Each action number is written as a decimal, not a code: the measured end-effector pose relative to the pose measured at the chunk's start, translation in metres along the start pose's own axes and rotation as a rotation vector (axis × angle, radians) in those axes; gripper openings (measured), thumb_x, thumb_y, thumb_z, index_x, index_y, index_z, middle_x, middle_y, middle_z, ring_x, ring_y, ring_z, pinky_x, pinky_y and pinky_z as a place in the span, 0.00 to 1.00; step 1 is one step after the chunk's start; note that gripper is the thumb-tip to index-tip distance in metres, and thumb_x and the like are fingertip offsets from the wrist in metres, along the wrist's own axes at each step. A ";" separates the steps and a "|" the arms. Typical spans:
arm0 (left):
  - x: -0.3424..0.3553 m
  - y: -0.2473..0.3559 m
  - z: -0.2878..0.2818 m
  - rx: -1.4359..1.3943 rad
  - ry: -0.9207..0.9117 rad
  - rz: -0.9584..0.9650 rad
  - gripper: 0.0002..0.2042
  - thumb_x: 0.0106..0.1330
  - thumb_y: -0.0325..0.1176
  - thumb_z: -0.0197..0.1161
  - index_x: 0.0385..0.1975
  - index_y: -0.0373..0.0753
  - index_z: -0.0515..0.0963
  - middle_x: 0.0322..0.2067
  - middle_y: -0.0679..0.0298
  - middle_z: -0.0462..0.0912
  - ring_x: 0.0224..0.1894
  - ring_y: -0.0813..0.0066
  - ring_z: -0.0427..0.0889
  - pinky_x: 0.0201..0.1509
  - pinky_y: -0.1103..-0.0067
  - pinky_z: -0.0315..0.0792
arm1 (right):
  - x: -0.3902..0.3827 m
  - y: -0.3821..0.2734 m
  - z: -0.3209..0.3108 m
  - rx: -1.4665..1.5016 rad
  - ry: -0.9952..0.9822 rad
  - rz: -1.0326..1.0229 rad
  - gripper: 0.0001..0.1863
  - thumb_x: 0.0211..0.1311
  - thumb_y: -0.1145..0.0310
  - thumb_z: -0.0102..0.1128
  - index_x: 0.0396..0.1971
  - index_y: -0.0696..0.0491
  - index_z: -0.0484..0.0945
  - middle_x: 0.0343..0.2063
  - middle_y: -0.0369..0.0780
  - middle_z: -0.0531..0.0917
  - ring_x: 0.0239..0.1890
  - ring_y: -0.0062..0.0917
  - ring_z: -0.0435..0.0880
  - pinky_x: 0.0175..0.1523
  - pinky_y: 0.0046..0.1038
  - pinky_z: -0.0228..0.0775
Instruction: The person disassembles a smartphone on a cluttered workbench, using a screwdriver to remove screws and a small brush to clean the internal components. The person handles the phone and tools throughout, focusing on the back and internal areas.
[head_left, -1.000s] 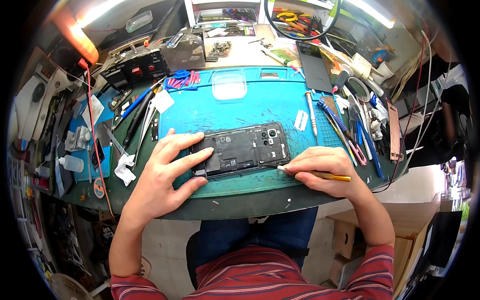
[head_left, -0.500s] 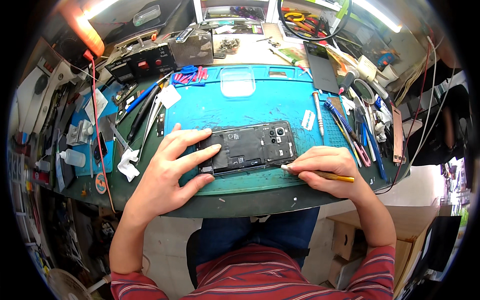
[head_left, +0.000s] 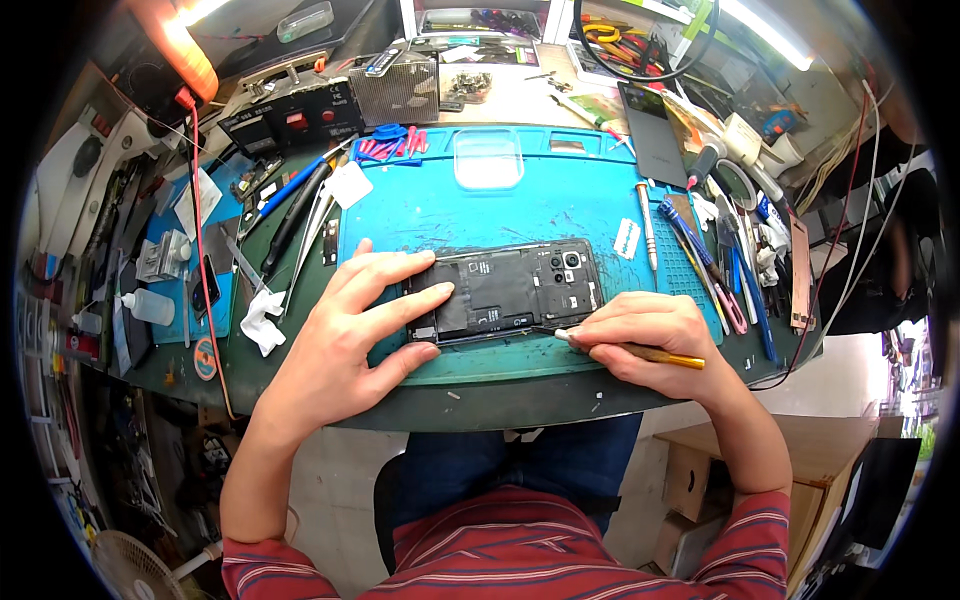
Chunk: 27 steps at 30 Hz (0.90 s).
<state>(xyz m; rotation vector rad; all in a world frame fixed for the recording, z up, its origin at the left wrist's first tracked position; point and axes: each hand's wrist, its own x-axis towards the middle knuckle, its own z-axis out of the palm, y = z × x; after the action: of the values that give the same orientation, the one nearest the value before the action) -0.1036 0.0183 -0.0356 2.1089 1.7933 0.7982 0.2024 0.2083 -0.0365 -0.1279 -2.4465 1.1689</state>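
Observation:
An opened black smartphone (head_left: pixel 520 290) lies back-up on a blue work mat (head_left: pixel 520 205), its inner parts and camera module showing. My left hand (head_left: pixel 350 330) rests flat on the mat with spread fingers pressing the phone's left end. My right hand (head_left: pixel 645 335) grips a thin tool with a yellow handle (head_left: pixel 660 354), its tip at the phone's lower edge near the middle.
Screwdrivers and tweezers (head_left: pixel 730 270) lie along the mat's right side. Left of the mat are pliers, a white bottle (head_left: pixel 150 307) and crumpled tissue (head_left: pixel 262 318). A black device (head_left: pixel 290 115), a clear tray (head_left: pixel 488 160) and a dark tablet (head_left: pixel 655 135) stand behind. Desk edge runs near my lap.
Both hands stay on the phone. The view has shifted slightly; my right hand and tool tip have crept a little left along the phone's lower edge.

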 end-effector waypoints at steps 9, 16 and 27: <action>-0.001 0.000 0.000 0.013 0.000 -0.004 0.30 0.59 0.31 0.79 0.66 0.44 0.85 0.71 0.55 0.78 0.74 0.52 0.75 0.86 0.48 0.54 | 0.013 -0.008 0.012 -0.069 -0.008 -0.007 0.15 0.63 0.78 0.75 0.49 0.55 0.93 0.41 0.40 0.94 0.35 0.29 0.86 0.42 0.30 0.76; -0.002 -0.001 0.001 -0.001 -0.001 -0.001 0.30 0.60 0.31 0.78 0.66 0.44 0.84 0.71 0.55 0.78 0.74 0.52 0.74 0.86 0.47 0.53 | 0.018 -0.012 0.015 -0.126 -0.008 -0.004 0.16 0.62 0.76 0.76 0.50 0.52 0.93 0.39 0.38 0.94 0.34 0.27 0.86 0.40 0.31 0.75; -0.005 -0.003 -0.002 -0.039 -0.030 -0.006 0.24 0.84 0.48 0.53 0.67 0.41 0.83 0.72 0.51 0.77 0.76 0.47 0.71 0.87 0.47 0.49 | 0.021 -0.010 0.020 -0.117 -0.004 -0.029 0.16 0.61 0.76 0.76 0.50 0.52 0.93 0.38 0.38 0.94 0.31 0.28 0.84 0.38 0.29 0.75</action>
<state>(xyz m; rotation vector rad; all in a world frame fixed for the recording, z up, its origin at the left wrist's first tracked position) -0.1074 0.0142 -0.0369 2.0793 1.7534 0.7897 0.1762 0.1931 -0.0334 -0.1243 -2.5119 1.0144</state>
